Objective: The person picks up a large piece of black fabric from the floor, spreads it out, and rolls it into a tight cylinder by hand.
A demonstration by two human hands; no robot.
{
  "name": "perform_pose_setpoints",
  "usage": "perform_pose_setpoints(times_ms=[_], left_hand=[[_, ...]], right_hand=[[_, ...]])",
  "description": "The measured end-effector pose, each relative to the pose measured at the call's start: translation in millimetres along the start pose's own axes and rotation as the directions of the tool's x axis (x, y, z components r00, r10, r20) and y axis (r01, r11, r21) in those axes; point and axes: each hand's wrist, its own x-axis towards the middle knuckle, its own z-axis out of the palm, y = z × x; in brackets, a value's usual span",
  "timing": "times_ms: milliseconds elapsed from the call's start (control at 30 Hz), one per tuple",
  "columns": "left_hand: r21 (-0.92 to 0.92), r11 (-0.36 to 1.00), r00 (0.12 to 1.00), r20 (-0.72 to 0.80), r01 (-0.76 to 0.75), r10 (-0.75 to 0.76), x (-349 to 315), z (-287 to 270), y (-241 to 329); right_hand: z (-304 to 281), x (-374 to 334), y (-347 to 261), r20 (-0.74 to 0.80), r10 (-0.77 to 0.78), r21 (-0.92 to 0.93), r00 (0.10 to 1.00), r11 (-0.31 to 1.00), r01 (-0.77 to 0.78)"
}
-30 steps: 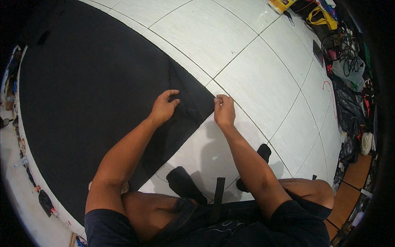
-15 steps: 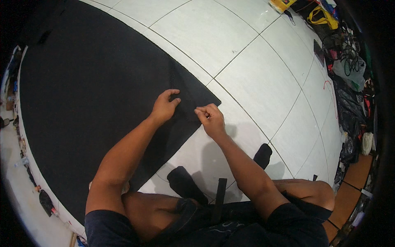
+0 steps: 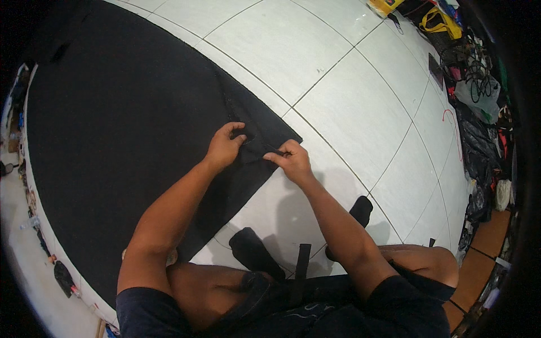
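A large sheet of black cloth (image 3: 124, 112) lies spread across the tiled floor to my left. Its near right corner comes to a point beside my right hand (image 3: 292, 161). That hand is closed in a pinch on the black cloth, close to the edge. My left hand (image 3: 224, 147) rests on the cloth a little further left, thumb and forefinger curved and apart. Between the two hands the cloth is raised into a small fold (image 3: 255, 147), and a crease runs away from it toward the far edge. Dark fabric hides how deep the fold goes.
White floor tiles (image 3: 338, 112) stretch to the right of the cloth. My feet in black socks (image 3: 253, 253) are just below its near edge. Bags, cables and black plastic (image 3: 479, 152) are piled along the right side. Assorted small items line the left wall.
The cloth between my hands has risen into a fold, and its crease has shifted left. My right thumb has moved slightly; the left hand has barely moved.
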Motion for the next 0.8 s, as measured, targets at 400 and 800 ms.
perform_pose_setpoints(times_ms=[400,800], left_hand=[[-0.012,0.998,0.998,0.025,0.054,-0.053,0,2,8],[0.053,0.999,1.0,0.0,0.005,-0.005,-7,-2,16]], right_hand=[[-19,-1,0,-0.21,-0.096,-0.084,0.973,0.993,0.08],[14,-10,-17,-0.107,-0.148,-0.076,0.983,0.987,0.141]])
